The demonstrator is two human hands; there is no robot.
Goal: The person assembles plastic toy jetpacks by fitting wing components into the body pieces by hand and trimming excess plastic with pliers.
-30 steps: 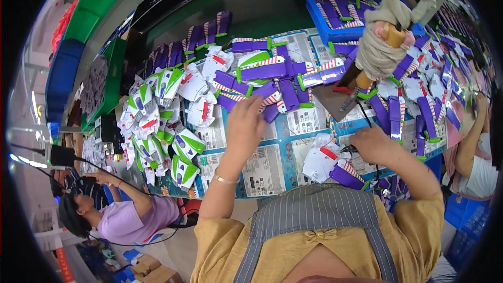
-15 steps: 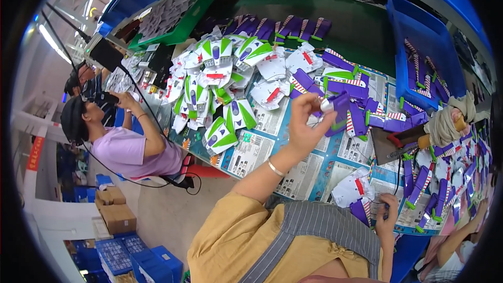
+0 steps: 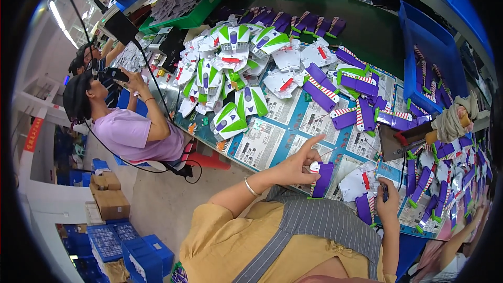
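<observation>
The left hand has come down to the bench, fingers pinching a purple wing (forefinger pointing out). Right hand grips a small dark tool, fingers curled.

Toy factory line, workbench heaped with plastic toy parts

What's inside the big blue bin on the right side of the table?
The blue bin holds purple toy wing pieces with red-and-white stripes, piled along its lower end. Its upper end looks bare. Anything lying under the pile is covered.
</observation>
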